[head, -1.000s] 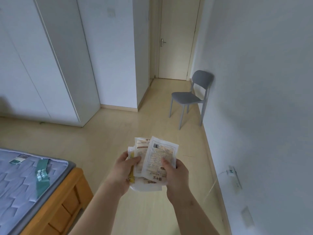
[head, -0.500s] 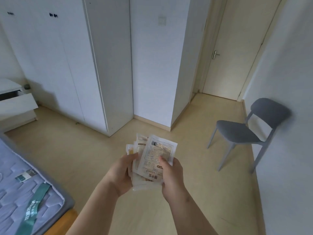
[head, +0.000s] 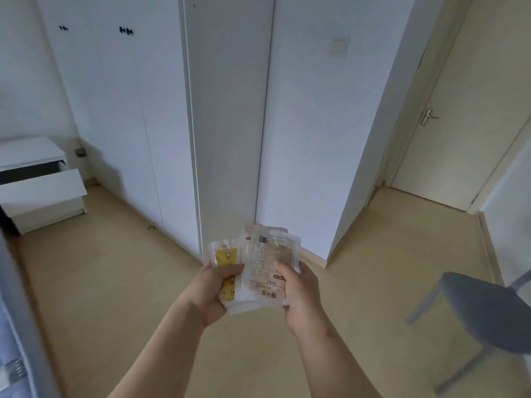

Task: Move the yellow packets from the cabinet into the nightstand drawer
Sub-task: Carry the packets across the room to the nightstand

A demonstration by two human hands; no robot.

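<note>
"Two pieces stood left of the cabinet [head: 120, 124]. Which were they?"

"One unit, in fact: the white nightstand [head: 28, 150], near the cabinet's left end, with its drawer [head: 43, 191] pulled open."

"What was held in front of the cabinet?"

"Before its right corner, above the floor, the left hand [head: 209, 291] pinched a yellow packet [head: 226, 256] under the thumb. Just to the right, the right hand [head: 300, 291] gripped the fanned pale packets [head: 270, 254], its thumb lying across the printed top one. Both hands were thus closed on packets, none yet in the drawer."

"And right of the cabinet?"

"A closed door [head: 459, 139], then a grey chair [head: 488, 311], blurred."
</note>
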